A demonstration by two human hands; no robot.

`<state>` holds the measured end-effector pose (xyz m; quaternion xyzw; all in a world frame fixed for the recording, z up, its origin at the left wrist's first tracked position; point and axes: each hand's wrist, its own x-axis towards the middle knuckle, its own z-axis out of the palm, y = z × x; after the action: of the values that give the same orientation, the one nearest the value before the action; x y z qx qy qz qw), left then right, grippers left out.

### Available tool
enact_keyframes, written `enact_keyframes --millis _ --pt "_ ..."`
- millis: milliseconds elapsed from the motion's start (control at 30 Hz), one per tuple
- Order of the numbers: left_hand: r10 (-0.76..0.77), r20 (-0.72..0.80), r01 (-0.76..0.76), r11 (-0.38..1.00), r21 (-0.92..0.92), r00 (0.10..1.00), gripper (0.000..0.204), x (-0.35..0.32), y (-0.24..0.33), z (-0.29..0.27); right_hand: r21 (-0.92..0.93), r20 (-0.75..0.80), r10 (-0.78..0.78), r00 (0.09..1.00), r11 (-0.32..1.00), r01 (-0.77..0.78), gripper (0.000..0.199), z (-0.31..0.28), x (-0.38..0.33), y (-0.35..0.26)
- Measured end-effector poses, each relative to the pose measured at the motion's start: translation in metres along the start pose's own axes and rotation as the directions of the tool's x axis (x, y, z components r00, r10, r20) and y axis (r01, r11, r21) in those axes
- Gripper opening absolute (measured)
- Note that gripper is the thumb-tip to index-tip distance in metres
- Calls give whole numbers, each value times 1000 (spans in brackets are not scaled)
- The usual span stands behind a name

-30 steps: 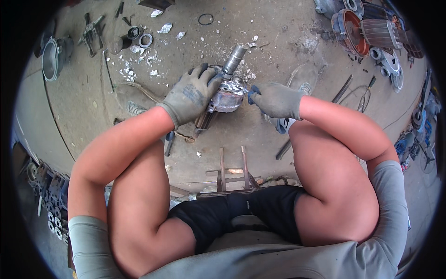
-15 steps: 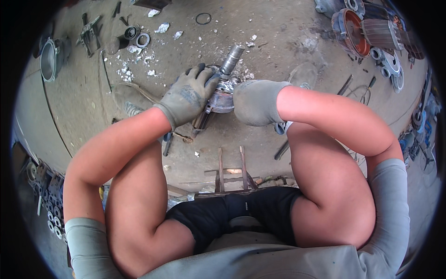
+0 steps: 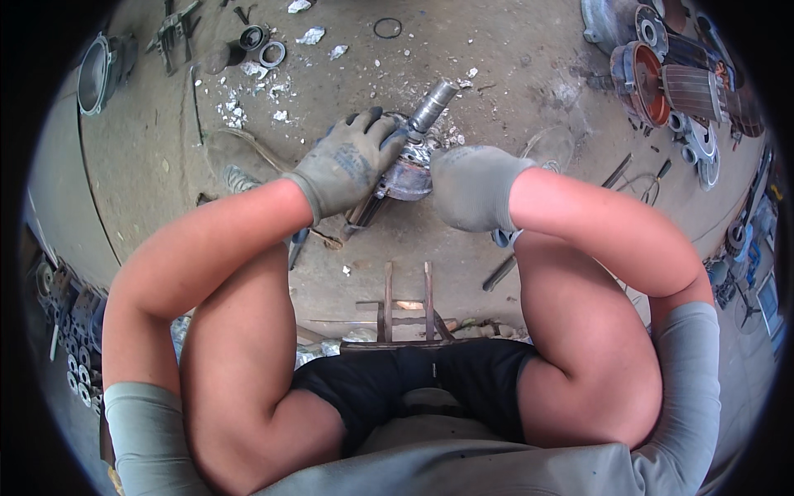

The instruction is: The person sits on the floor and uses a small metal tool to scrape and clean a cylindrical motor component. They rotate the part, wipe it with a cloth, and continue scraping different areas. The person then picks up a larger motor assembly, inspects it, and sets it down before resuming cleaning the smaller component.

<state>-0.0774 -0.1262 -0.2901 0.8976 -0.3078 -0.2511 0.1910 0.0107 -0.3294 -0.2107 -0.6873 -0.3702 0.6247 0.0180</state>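
Observation:
A stout bare metal shaft (image 3: 433, 106) slants up to the right out of a round, dirty metal housing (image 3: 405, 180) on the floor between my feet. My left hand (image 3: 351, 157), in a grey work glove, lies over the housing's left side with its fingers curled against it beside the shaft. My right hand (image 3: 475, 186), gloved too, is closed into a fist at the housing's right edge. Its fingers are turned away, so what it holds, if anything, is hidden. Below the left glove a dark bar-like end (image 3: 362, 213) sticks out from under the housing.
White flakes (image 3: 234, 112), a metal ring (image 3: 272, 54) and a thin black ring (image 3: 387, 28) lie beyond. At far right are an orange-lined housing (image 3: 641, 83) and other machine parts. A hollow metal casing (image 3: 98, 74) stands far left; a wooden frame (image 3: 405, 306) is near me.
The view has shifted a little, so the far floor items appear farther right and higher. Both hands and the shaft appear slightly farther right; their hold looks the same.

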Motion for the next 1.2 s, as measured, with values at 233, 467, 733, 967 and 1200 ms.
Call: enact_keyframes --millis 233,467,733,967,1200 --pt "1 13 -1 1000 2 1000 47 1 2 1 -293 -190 -27 981 956 -31 59 62 -5 21" --pt "-3 13 3 1000 -26 1000 49 0 -1 -5 -206 -373 -54 926 978 -26 61 70 26 94" --pt "-20 18 21 998 -65 1000 50 -2 -2 -6 266 -339 80 937 964 13 54 62 -13 53" --pt "-34 28 36 998 -55 999 48 -2 0 -5 167 -186 90 978 984 -59 55 44 -21 21" --pt "-10 28 12 999 -44 1000 50 -1 -1 -6 42 94 -16 995 999 12 40 7 -4 -1"
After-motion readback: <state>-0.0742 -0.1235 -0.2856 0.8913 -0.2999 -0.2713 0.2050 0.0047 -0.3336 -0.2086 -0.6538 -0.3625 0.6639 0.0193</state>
